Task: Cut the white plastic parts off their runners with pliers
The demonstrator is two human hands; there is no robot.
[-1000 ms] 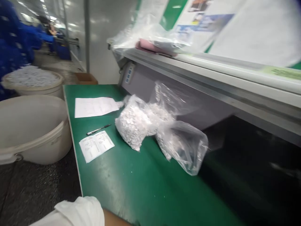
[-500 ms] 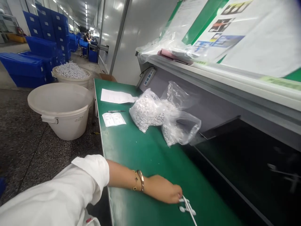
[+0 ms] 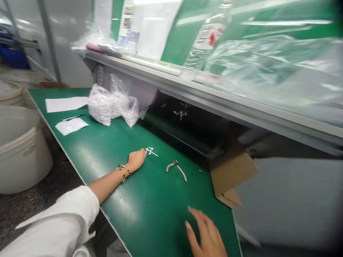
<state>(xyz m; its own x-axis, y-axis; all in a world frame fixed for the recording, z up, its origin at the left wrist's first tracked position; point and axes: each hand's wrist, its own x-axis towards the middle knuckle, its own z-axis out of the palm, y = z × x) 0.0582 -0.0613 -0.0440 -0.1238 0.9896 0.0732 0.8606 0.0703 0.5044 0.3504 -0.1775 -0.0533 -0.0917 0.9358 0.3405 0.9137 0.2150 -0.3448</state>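
Note:
My left hand [image 3: 136, 160] is closed on a small white plastic piece [image 3: 151, 151], branched like a moulding sprue with round bits, just above the green tabletop [image 3: 128, 217]. To its right lie cutting pliers [image 3: 175, 167] with pale handles, spread apart on the table. My right hand [image 3: 205, 232] is over the table's near right part, fingers apart and nothing in them. Clear plastic bags [image 3: 107, 107] full of small white parts stand farther back, left of the black bin [image 3: 184, 125].
White papers [image 3: 71, 125] and a pen [image 3: 73, 117] lie at the far left. A large white tub [image 3: 24, 153] stands on the floor beyond the left edge. A cardboard box [image 3: 233, 175] sits at the right end. Above runs a shelf [image 3: 150, 71] with a bottle [image 3: 206, 39] and plastic film.
The view has swung to the right. The pliers, the cardboard box and my right hand have come into sight. My left hand still holds the white piece.

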